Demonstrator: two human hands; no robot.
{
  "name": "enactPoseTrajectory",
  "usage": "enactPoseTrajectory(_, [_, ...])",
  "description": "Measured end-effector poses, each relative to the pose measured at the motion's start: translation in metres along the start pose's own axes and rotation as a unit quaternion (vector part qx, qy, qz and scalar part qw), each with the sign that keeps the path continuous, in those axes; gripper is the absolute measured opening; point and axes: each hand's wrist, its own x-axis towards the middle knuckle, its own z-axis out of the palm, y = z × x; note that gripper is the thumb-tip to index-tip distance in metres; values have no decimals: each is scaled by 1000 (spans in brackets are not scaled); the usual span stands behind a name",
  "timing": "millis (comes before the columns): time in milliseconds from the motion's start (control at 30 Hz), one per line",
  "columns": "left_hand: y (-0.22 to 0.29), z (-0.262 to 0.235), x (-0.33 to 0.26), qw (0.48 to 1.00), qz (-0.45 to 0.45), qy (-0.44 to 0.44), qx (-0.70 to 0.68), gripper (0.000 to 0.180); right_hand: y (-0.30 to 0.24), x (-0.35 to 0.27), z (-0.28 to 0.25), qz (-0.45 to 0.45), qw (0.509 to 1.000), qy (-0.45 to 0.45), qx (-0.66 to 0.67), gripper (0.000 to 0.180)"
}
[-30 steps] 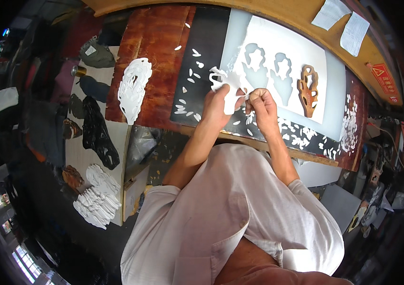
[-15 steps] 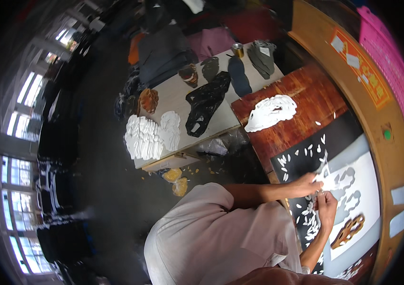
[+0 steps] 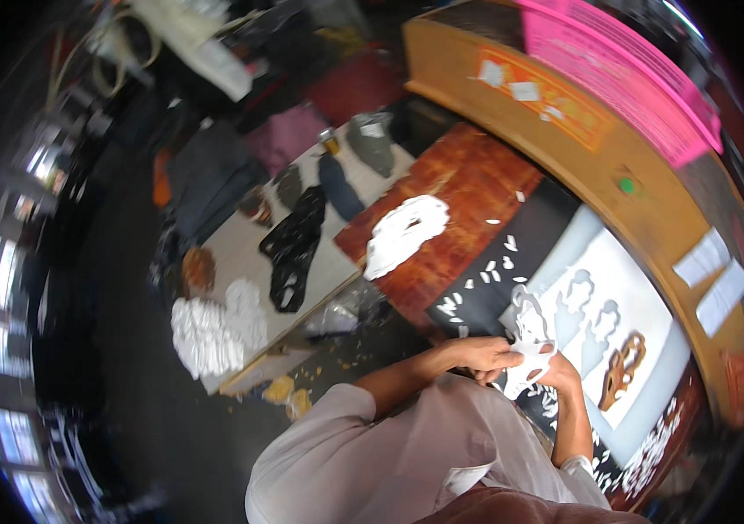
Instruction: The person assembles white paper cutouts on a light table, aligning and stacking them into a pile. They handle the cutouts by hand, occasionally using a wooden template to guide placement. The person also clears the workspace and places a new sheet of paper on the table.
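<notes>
Both hands hold a thin white cut-out piece (image 3: 526, 367) with several holes in it, in front of my body. My left hand (image 3: 479, 356) grips its left edge, fingers bent and thumb on top. On its right side my right hand (image 3: 561, 374) is closed, with its fingertips partly hidden behind the piece. Just beyond the hands lies a white sheet (image 3: 597, 262) with shaped cut-outs in it, over a grey-blue board. A brown openwork cutting die (image 3: 623, 371) rests on the sheet, right of my right hand. Small white scraps (image 3: 487, 272) litter the black surface around.
A pile of white cut pieces (image 3: 407, 234) sits on the reddish wooden board (image 3: 459, 175). Further left, a pale table (image 3: 302, 253) bears white stacks (image 3: 206, 336), a black plastic bag (image 3: 295, 253) and dark bundles. An orange-brown machine beam (image 3: 555, 113) with a pink basket (image 3: 625, 79) borders the right.
My view has turned, so the tables appear further left. The hands have moved apart, and the white piece is now spread between them, closer to my body.
</notes>
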Motion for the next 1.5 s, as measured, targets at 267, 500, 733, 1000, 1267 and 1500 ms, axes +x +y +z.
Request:
enactPoseTrajectory(267, [10, 6, 8, 998, 7, -36, -50, 74, -29, -42, 2, -9, 988, 92, 122, 27])
enactPoseTrajectory(500, [0, 15, 33, 955, 8, 118, -272, 55, -13, -11, 61, 103, 748, 212, 621, 10])
enactPoseTrajectory(733, [0, 21, 43, 959, -14, 143, -243, 49, -11, -9, 77, 35, 624, 315, 714, 15])
enactPoseTrajectory(1000, [4, 16, 48, 953, 19, 149, -264, 47, -13, -1, 59, 23, 619, 329, 713, 20])
enactPoseTrajectory(1267, [-6, 12, 51, 952, -61, 131, -270, 51, -17, -17, 51, -34, 834, 242, 495, 31])
enactPoseTrajectory(1500, [-13, -6, 50, 929, -88, 25, -359, 44, -25, -20, 31, 1, 943, 201, 263, 19])
